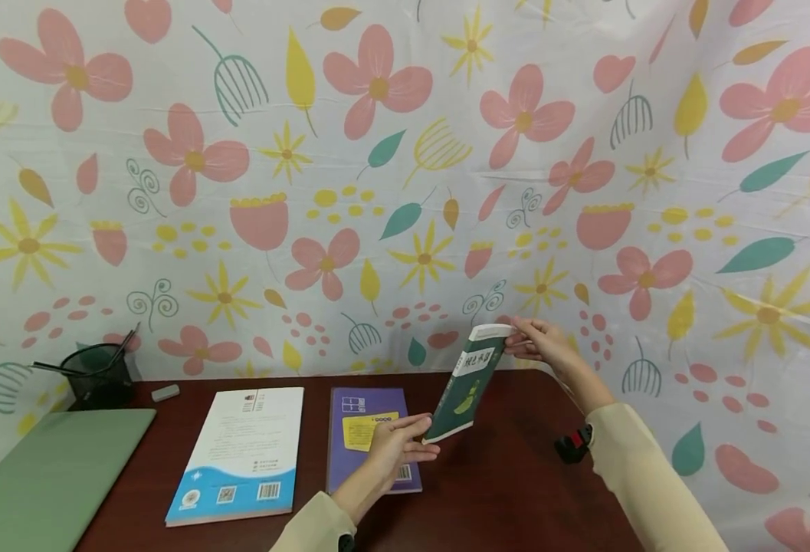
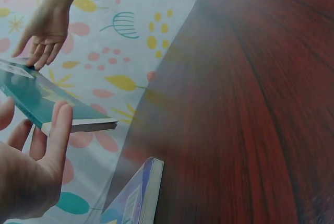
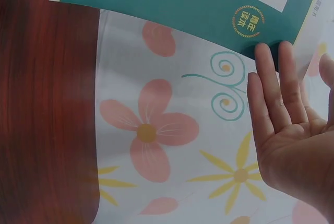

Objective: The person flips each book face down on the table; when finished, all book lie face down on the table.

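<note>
A green book (image 1: pixel 465 383) with a white title label and a yellow-green picture on its cover is held tilted above the table. At its lower corner, my left hand (image 1: pixel 394 451) grips it, with fingers on both faces in the left wrist view. My right hand (image 1: pixel 546 349) holds the upper corner; in the right wrist view its fingertips (image 3: pixel 286 51) lie against the green cover (image 3: pixel 156 4). Below and left of the held book, a purple book (image 1: pixel 370 406) with a yellow patch lies on the table, partly hidden by my left hand.
A white and blue book (image 1: pixel 239 445) lies flat left of the purple one. Farther left are a green mat or board (image 1: pixel 53 468), a grey eraser-like block (image 1: pixel 165 393) and a black mesh pen holder (image 1: pixel 101 379). A flower-patterned cloth (image 1: pixel 405 192) hangs behind the dark red table (image 1: pixel 515 491).
</note>
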Tool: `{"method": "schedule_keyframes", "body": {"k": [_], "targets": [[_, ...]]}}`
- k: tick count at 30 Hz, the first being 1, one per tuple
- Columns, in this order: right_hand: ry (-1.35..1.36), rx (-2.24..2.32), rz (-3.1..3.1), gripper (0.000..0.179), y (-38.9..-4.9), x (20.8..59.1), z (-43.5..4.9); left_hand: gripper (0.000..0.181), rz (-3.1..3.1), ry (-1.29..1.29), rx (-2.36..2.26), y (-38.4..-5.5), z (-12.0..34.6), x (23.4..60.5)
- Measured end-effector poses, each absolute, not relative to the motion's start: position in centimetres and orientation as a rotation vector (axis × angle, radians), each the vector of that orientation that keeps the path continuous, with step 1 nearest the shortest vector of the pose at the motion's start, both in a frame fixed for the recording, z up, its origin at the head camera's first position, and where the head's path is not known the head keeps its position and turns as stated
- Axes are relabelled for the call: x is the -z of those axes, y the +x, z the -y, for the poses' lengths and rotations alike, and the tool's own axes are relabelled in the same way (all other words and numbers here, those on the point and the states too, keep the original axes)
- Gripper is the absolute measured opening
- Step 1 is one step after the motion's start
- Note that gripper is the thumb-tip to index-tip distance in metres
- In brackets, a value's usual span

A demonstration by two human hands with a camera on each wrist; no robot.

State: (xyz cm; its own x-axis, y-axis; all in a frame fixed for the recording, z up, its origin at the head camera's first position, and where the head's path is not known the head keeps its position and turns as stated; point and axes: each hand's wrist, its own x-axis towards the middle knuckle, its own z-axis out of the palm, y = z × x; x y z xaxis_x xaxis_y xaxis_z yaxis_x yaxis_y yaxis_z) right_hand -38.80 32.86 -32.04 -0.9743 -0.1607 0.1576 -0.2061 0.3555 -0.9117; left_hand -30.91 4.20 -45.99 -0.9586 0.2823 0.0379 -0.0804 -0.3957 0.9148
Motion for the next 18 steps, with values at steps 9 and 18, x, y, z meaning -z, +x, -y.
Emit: {"method": "schedule_keyframes", "body": {"k": [9, 18], "targets": [[0.3, -1.717, 2.533, 0.049, -38.28, 31.67, -32.55, 0.052, -1.59, 0.212, -2.489, -30.83, -4.32, 46.01], [0.296, -1.679, 2.548, 0.028, -38.09, 31.75, -32.21, 0.04, -1.596, 0.187, -2.537, -31.16, -4.08, 46.6]]}}
